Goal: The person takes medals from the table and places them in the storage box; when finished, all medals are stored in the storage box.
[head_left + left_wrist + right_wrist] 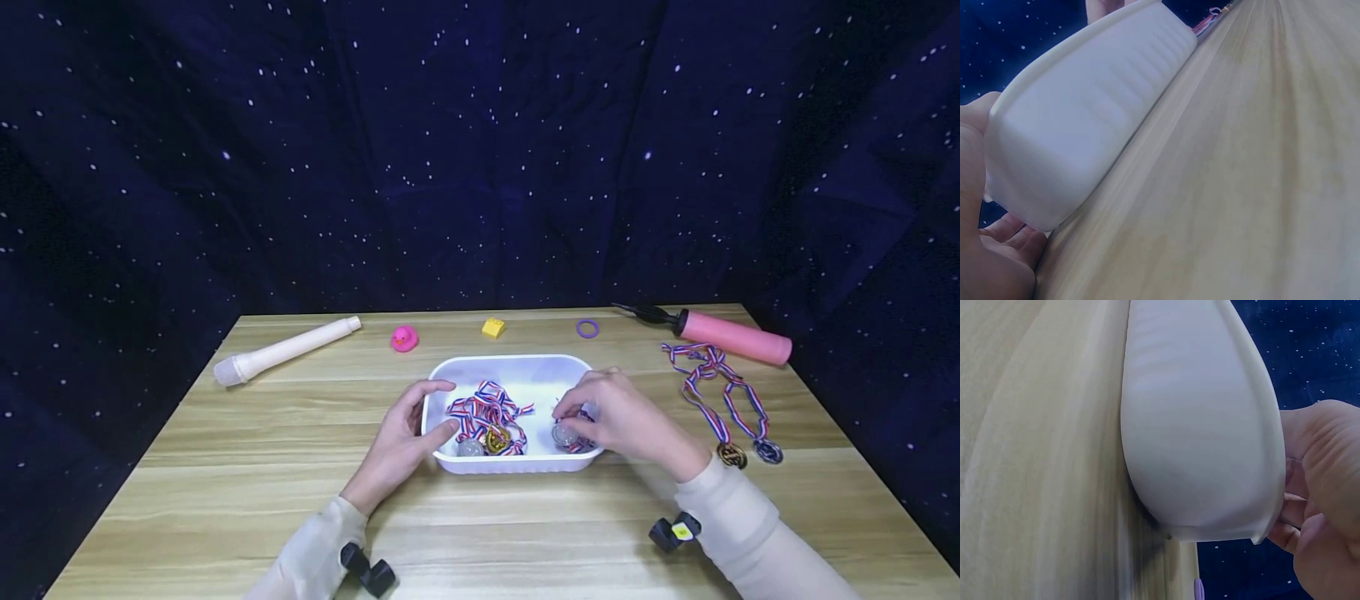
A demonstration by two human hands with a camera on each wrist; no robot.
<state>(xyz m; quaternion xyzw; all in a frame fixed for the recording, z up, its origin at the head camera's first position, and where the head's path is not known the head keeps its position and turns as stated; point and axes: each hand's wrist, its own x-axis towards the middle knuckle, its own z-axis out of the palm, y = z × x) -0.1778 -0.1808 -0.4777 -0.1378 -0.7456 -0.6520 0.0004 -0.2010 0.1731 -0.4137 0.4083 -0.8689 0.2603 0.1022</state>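
Note:
A white plastic tub (517,466) stands on the wooden table. My left hand (401,437) grips its left end, thumb over the near rim and fingers at the end wall. Inside at the left lie medals with tangled red, white and blue ribbons (480,410): a gold medal (497,439) and a silver medal (471,448). At the tub's right end my right hand (611,410) reaches over the rim and pinches another silver medal (564,434) between thumb and fingers. Its ribbon is partly hidden by the hand. In the right wrist view the tub's wall (1204,425) hides the fingertips.
Right of the tub lie two ribboned medals, one gold (732,455) and one silver (768,451). Along the back are a white toy microphone (285,351), a pink rubber duck (404,338), a yellow block (493,327), a purple ring (587,337) and a pink hand pump (735,336).

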